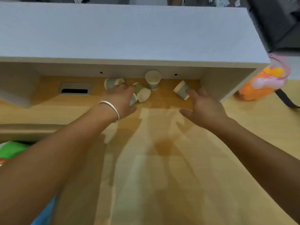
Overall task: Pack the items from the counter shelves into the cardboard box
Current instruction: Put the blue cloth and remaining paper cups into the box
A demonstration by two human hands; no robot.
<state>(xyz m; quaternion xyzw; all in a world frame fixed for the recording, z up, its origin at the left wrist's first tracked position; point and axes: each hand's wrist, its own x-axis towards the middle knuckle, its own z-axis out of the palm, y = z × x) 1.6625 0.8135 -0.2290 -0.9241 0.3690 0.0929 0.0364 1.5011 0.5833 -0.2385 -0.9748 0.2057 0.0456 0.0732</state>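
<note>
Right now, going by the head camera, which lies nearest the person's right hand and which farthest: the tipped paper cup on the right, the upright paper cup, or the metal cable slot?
1. The tipped paper cup, just ahead of the right hand, its fingertips at it.
2. The upright paper cup, farther back, to the hand's left.
3. The metal cable slot, far left, beyond the left hand.

Lighting is even and fairly bright, falling from overhead. The white shelf top is washed pale and flat. Beneath its front edge the recess lies in shade, dimming the paper cups there. Several soft overlapping shadows of the arms spread across the wooden counter below the shelf, with mild sheen. The whole frame is soft with motion blur. Wide-angle distortion bows the shelf's edges; the orange bag right of it smears.
</note>
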